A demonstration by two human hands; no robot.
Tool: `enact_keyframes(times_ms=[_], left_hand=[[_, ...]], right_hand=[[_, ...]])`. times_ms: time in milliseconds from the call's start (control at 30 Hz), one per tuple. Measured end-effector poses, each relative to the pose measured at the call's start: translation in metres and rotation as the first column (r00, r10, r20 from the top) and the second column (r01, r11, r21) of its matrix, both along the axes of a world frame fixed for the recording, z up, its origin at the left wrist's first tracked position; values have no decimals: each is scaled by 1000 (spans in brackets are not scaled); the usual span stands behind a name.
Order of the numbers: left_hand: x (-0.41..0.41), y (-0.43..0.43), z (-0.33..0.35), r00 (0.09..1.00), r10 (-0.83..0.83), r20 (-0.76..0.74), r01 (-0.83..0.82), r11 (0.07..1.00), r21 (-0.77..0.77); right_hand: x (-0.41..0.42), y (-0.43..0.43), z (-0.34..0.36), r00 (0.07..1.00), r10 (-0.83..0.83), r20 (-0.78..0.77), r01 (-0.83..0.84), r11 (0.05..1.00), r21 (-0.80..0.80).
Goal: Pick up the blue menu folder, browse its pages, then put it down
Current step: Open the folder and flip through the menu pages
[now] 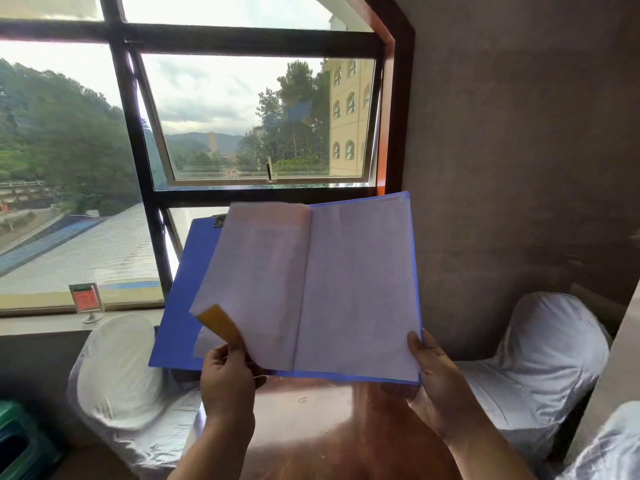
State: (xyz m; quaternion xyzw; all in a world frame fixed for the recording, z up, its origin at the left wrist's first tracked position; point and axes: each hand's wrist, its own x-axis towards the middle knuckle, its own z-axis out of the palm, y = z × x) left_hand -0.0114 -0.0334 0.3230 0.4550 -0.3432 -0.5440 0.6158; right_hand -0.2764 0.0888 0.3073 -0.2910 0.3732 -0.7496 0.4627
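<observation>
The blue menu folder [187, 289] is held open in the air in front of the window, its white pages facing me. A lifted page [256, 282] on the left side is blurred and raised off the blue cover, with a yellow tab at its lower corner. My left hand [227, 375] pinches the bottom edge of that lifted page. My right hand [434, 372] grips the folder's lower right corner, thumb on the right-hand page [360, 285].
A brown wooden table [332, 431] lies below the folder. White-covered chairs stand at the left [117, 368] and right [540, 358]. A small red sign stand [86, 301] sits on the window sill. A grey wall is on the right.
</observation>
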Motion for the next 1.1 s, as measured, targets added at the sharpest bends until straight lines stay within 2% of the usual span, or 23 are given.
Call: enact_keyframes(times_ms=[67,133,200,233,300,367,400,433,533,700,833,933,1000,1067,1100], left_hand=[[2,-2,-4,999,33,33,-34,999,6],[2,-1,-5,980,144,141,-139,989,-43],[2,6,-2,918,270,290,-221,956,-192],[1,12,1,877,311,367,-209,934,-291],[-3,21,5,736,405,542,-97,856,-508],[-10,24,5,547,533,646,165,688,-707],[-15,26,4,471,577,668,300,608,-736],[-22,29,5,407,590,698,395,575,-716],[-39,34,5,314,551,774,483,609,-629],[-47,36,6,332,562,758,494,581,-647],[-47,36,10,350,601,718,502,527,-686],[-46,34,16,366,627,687,476,508,-718],[-40,32,19,464,539,703,394,585,-709],[-32,29,19,638,379,671,239,730,-640],[-28,27,17,743,295,601,146,805,-576]], right_hand=[[0,-2,0,1000,-7,-4,7,1000,11],[1,-4,0,1000,-10,-7,10,1000,18],[2,-5,-2,1000,-10,-1,10,1000,20],[2,-5,-3,1000,-9,5,9,1000,20],[3,-7,-5,1000,-3,20,3,1000,21],[5,-10,-8,999,7,34,-8,1000,25],[6,-11,-9,999,14,39,-15,1000,23],[8,-13,-9,999,22,40,-22,1000,19],[17,-16,-6,999,50,21,-50,999,16],[23,-13,4,994,109,-23,-110,994,-2],[27,-10,13,992,88,-89,-86,996,21],[25,-7,14,995,61,-74,-60,998,10],[20,-3,12,998,56,-35,-56,998,-12],[15,0,15,998,52,-27,-52,998,-31],[12,2,16,999,48,-26,-49,998,-35]])
